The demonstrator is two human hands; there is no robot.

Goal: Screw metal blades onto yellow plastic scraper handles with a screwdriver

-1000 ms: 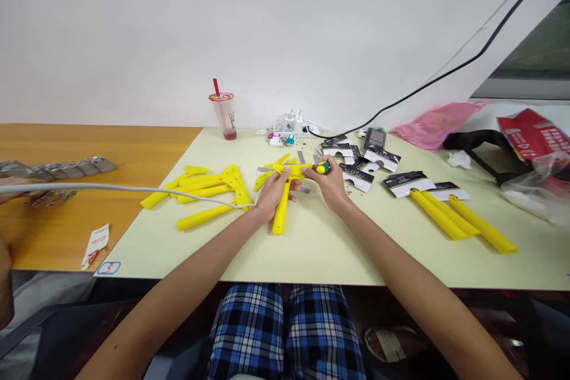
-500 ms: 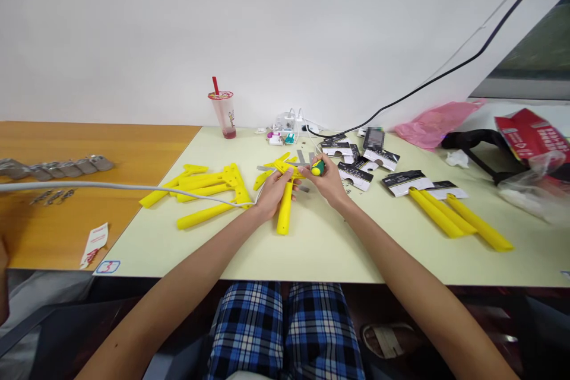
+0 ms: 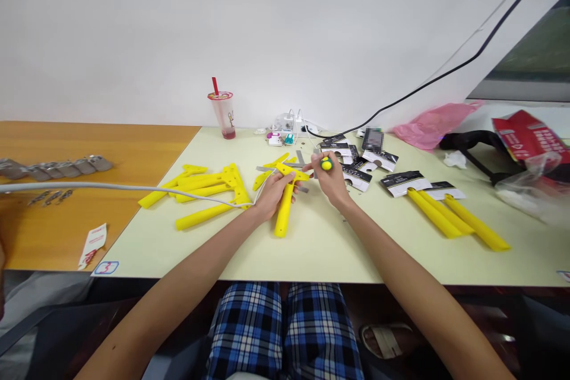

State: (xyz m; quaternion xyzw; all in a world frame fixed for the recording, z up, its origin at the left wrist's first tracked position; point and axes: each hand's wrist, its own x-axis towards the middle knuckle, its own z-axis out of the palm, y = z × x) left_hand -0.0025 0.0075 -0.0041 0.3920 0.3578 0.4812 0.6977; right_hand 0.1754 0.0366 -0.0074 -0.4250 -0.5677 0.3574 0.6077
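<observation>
My left hand (image 3: 268, 196) is closed around the neck of a yellow T-shaped scraper handle (image 3: 283, 217), its grip end pointing toward me. In my right hand (image 3: 333, 183) is a screwdriver (image 3: 326, 163) with a green and yellow handle, held beside the scraper's head; its shaft is hidden. The right fingertips are close to the head's right end; whether they touch it cannot be made out. Behind the hands lie flat grey metal strips (image 3: 300, 157) and yellow pieces (image 3: 262, 178). More yellow scraper handles (image 3: 209, 214) are heaped to the left.
Black-and-white cards (image 3: 356, 177) lie to the right, near several yellow handles (image 3: 434, 214) with cards. A cup with a red straw (image 3: 223, 113) and a power strip (image 3: 287, 123) stand by the wall. A white cable (image 3: 133, 187) crosses from the left to my left wrist.
My right hand has drawn slightly right, away from the scraper head, and the screwdriver has turned so its handle end faces the camera. My left hand still holds the scraper handle.
</observation>
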